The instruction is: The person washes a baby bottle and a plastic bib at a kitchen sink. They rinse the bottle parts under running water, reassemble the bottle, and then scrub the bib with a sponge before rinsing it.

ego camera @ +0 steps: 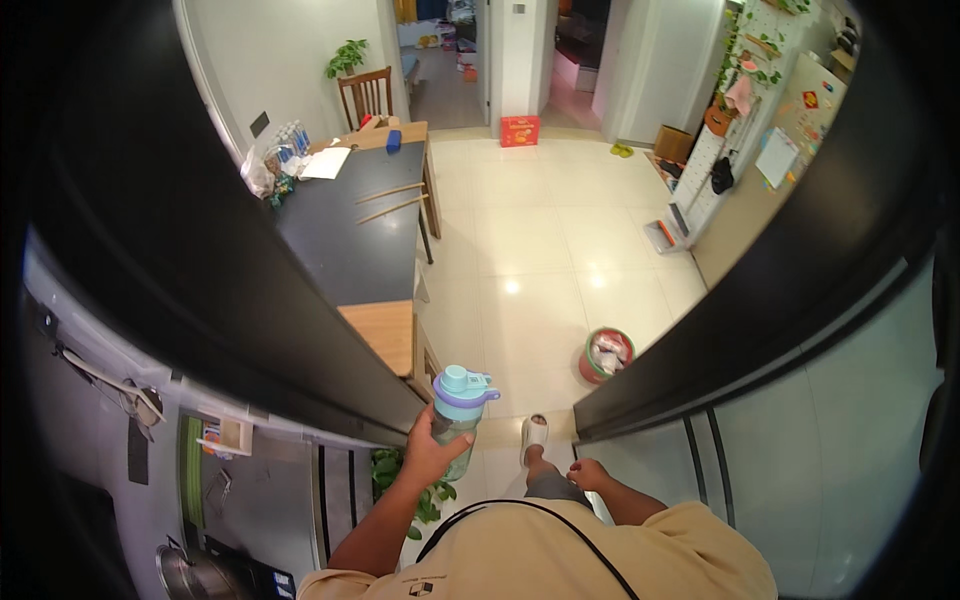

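Note:
My left hand [439,454] is wrapped around a translucent plastic water bottle [454,427], held roughly upright in front of my body. Its lid [459,391] is light blue, with a purple band and a carry loop on the right side. The bottle's base points down towards a leafy green plant [426,504], partly hidden by my left arm. My right hand [589,475] hangs low beside my grey shorts, its fingers curled in and nothing visible in them. One foot in a pale slide sandal [535,433] shows at the doorway threshold.
Dark door frames rise on both sides. Beyond, at left, stands a dining table [352,255] with chopsticks, papers and bottles. A red waste bin [587,367] stands near the right frame. A red box [520,131] sits farther off. A kitchen counter [262,487] is at lower left.

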A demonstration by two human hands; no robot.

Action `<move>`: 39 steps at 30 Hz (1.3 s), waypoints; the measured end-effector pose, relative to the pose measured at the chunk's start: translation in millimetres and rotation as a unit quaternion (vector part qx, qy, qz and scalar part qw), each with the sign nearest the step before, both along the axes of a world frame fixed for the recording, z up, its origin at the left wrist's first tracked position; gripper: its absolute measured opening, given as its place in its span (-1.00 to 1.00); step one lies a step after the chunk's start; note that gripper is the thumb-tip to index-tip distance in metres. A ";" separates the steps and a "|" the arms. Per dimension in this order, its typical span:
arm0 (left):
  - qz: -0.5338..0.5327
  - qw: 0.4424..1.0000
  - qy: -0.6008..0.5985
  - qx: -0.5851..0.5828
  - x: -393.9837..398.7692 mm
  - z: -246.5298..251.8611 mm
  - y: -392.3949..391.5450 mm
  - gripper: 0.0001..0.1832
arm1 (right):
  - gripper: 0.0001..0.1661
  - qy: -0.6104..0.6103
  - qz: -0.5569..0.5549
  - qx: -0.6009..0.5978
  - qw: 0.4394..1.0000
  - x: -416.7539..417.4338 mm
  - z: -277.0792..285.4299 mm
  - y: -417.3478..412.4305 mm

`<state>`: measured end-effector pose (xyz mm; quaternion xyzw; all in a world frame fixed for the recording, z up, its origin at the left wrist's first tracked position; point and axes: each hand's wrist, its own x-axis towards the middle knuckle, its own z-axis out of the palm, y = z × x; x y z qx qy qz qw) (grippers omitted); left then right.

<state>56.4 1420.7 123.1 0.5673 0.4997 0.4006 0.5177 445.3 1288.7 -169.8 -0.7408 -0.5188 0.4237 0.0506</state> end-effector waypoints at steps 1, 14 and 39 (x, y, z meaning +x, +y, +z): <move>0.017 1.000 0.000 -0.003 9.2 -2.4 20.0 -0.14 | -0.57 -0.014 -0.001 -0.019 1.000 5.7 -1.9 28.0; 0.231 0.970 0.066 0.049 79.8 19.0 192.3 -0.14 | -0.53 0.394 0.034 0.113 0.912 -64.1 211.0 461.4; 0.391 0.900 0.184 -0.056 -19.2 -18.5 359.6 -0.17 | -0.09 0.197 0.546 0.327 0.746 -311.8 342.9 782.0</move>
